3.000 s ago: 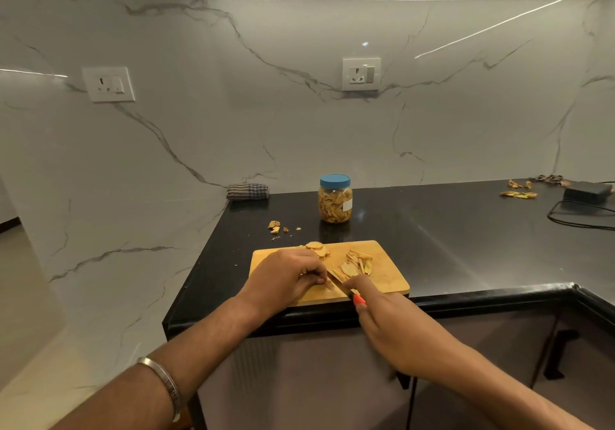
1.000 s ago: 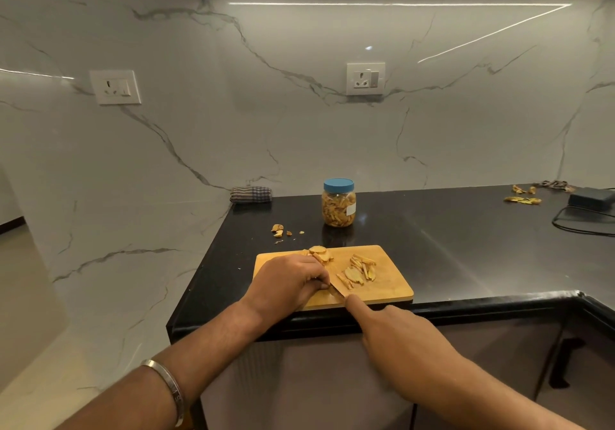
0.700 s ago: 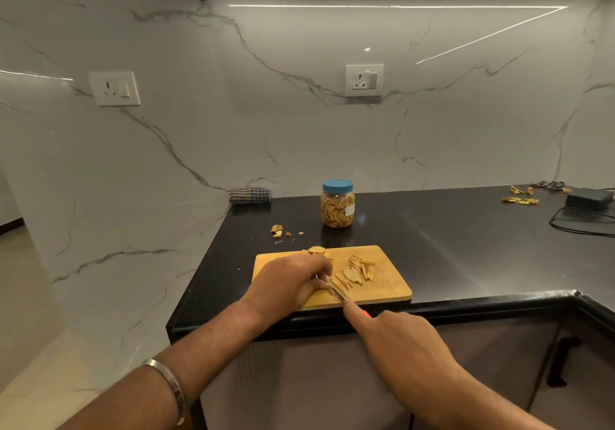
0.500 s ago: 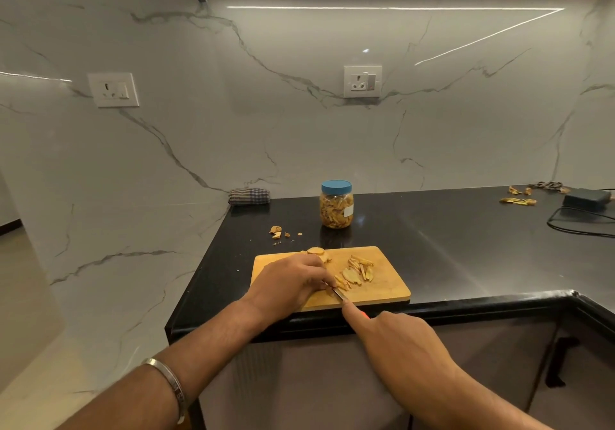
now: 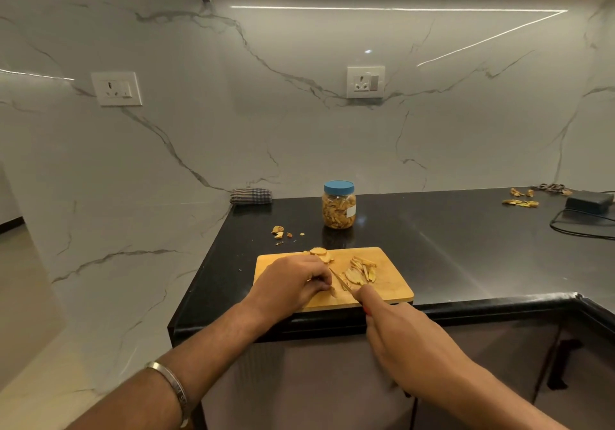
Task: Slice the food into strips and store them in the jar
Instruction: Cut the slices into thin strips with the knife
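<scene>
A wooden cutting board [image 5: 387, 285] lies at the counter's front edge. My left hand [image 5: 289, 285] curls over a pale food piece [image 5: 332, 292] on the board and pins it down. My right hand [image 5: 396, 333] grips a knife [image 5: 339, 280] with a red handle, index finger laid along the blade, which rests beside my left fingertips. Cut strips [image 5: 361, 271] lie in a small heap to the right of the blade. A few round slices [image 5: 320, 252] sit at the board's far edge. Behind the board stands a clear jar [image 5: 338, 208] with a blue lid on, filled with strips.
Peel scraps [image 5: 279, 231] lie left of the jar on the black counter [image 5: 466, 246]. A folded checked cloth [image 5: 250, 195] sits against the marble wall. At far right are more peels [image 5: 520, 201], a black adapter [image 5: 589, 200] and its cable.
The knife blade has shifted a little between cuts beside my left fingers. My left hand has stayed on the food piece. The jar and board have not moved.
</scene>
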